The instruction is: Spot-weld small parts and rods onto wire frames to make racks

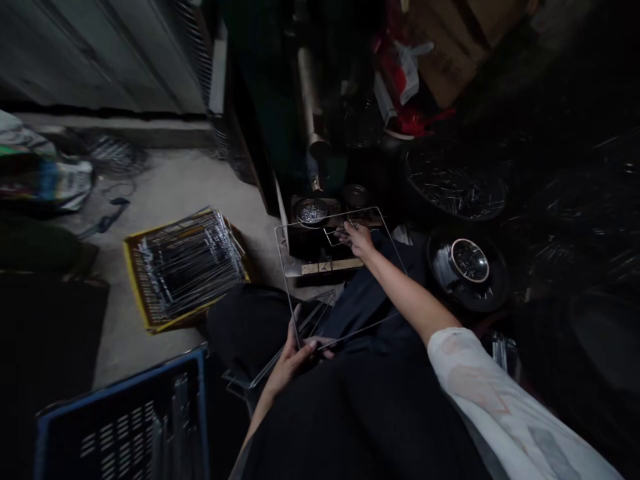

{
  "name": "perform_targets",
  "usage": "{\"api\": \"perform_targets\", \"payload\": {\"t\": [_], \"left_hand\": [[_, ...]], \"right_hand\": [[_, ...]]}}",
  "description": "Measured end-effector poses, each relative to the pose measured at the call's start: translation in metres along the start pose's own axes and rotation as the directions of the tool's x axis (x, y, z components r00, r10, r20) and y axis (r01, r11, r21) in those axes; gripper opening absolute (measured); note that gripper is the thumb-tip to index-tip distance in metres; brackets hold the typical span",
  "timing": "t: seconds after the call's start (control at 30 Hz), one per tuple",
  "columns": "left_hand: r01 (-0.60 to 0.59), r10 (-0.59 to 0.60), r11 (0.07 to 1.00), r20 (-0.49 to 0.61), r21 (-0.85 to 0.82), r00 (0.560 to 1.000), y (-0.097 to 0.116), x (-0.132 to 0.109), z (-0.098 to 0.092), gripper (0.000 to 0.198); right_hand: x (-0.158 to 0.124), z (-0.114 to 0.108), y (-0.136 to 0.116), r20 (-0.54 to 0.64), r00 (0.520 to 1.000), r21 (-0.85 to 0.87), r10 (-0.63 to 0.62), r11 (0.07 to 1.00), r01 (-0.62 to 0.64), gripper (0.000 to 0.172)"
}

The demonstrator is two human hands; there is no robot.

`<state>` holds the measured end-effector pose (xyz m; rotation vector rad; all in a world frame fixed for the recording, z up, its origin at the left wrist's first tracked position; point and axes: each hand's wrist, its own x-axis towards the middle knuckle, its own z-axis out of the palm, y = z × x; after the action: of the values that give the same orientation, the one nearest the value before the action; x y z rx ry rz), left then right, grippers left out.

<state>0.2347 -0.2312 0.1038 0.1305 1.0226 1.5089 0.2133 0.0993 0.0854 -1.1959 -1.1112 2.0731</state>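
Note:
My left hand [293, 353] grips a large rectangular wire frame [285, 273] at its near left corner, thumb pressed over the wire. The frame is tilted above my lap, its far edge close to a machine. Near that far edge, my right hand [356, 240] pinches a small bent wire piece [331, 243]; whether this piece touches the frame I cannot tell. Just beyond sits a round dish [313, 212] of small shiny metal parts on the machine. More bent wires [250, 383] lie across my lap, under my left forearm.
A yellow crate [136, 287] full of wire frames stands on the floor at left. Closer in is a blue crate [203, 373] holding metal strips. At right, a black basin [495, 297] carries a round bowl [486, 263] of small parts. Behind it, another basin [415, 183] contains wire pieces.

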Motion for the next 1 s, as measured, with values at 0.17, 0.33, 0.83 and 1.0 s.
{"api": "perform_targets", "payload": {"t": [0.17, 0.33, 0.83, 1.0], "left_hand": [[-0.005, 0.005, 1.000, 0.027, -0.020, 1.000, 0.003, 0.001, -0.003, 0.105], [-0.001, 0.002, 0.999, 0.033, -0.040, 0.999, 0.003, 0.003, -0.007, 0.108], [0.024, -0.023, 0.998, 0.028, -0.049, 0.999, -0.001, 0.008, -0.002, 0.106], [0.005, -0.002, 0.997, 0.044, -0.071, 0.999, 0.001, 0.008, 0.005, 0.109]], "right_hand": [[0.016, 0.028, 0.010, -0.049, 0.995, 0.083, -0.086, 0.992, 0.090, 0.025], [0.024, 0.039, 0.012, -0.110, 0.983, 0.097, -0.149, 0.982, 0.160, 0.031], [0.011, 0.038, -0.018, -0.179, 0.914, 0.033, -0.365, 0.926, 0.376, 0.033], [0.009, 0.037, -0.027, -0.189, 0.908, 0.025, -0.374, 0.922, 0.385, 0.031]]}}
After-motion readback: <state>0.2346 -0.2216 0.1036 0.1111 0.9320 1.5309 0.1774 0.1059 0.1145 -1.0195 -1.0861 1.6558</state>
